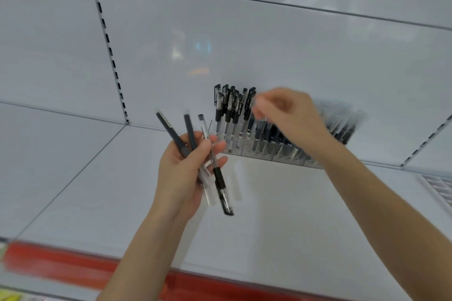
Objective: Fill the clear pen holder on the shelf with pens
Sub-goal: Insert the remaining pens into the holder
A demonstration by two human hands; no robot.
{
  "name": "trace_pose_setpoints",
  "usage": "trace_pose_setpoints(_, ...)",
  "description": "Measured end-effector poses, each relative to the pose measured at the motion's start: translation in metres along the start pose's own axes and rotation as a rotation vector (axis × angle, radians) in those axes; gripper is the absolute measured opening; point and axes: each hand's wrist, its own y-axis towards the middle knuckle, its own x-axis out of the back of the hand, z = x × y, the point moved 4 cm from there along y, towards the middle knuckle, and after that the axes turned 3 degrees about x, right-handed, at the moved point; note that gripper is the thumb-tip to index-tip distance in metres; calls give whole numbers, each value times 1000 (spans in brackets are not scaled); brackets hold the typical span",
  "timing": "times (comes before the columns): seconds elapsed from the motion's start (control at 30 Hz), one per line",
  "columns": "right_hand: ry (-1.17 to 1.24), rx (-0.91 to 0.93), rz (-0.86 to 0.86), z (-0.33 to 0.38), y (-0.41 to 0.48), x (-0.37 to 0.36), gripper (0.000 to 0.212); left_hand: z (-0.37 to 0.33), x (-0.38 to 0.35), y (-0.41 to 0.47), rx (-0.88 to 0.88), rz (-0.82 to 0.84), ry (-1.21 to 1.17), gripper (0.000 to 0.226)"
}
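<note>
Running down the far left of the white back panel (244, 39), a slotted upright (107, 39) meets the white shelf (269, 203), whose front edge carries a blurred red strip (73, 261). Right of that, the left hand (188, 171) is raised above the shelf with its fingers and thumb curled round a loose bundle of pens (221, 183). Two dark pens and a clear one fan upward from it, and a black-gripped pen hangs cap-down below the fingers. Behind and just right of this hand, the clear pen holder (264, 149) stands at the back of the shelf against the panel. Its left compartments hold a cluster of upright black-capped pens (230, 107), while darker pens fill the slots further along. The right hand (286, 115) hovers over the middle of the holder, blurred, with its fingertips drawn together beside the capped cluster. Whether it pinches a pen cannot be told. Beyond the wrist, more pens in the holder's right end are smeared by blur. A white grid (440, 188) lies on the shelf at the far right edge.
</note>
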Motion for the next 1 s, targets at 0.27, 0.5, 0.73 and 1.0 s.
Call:
trace_pose_setpoints(0.27, 431, -320, 411, -4, -68, -42, 8, -8, -6, 7, -157, -68, -77, 22)
trace_pose_setpoints(0.5, 337, -233, -121, -24, -28, 19, 11, 2, 8, 11, -46, -78, 171, 11)
trace_pose_setpoints(0.73, -36, 41, -336, -5, 18, 54, 24, 5, 12, 8, -6, -110, 285, 14)
trace_pose_setpoints(1.0, -261, 179, -150, 5, 45, 22, 28, 5, 13, 3, 18, -49, 263, 15)
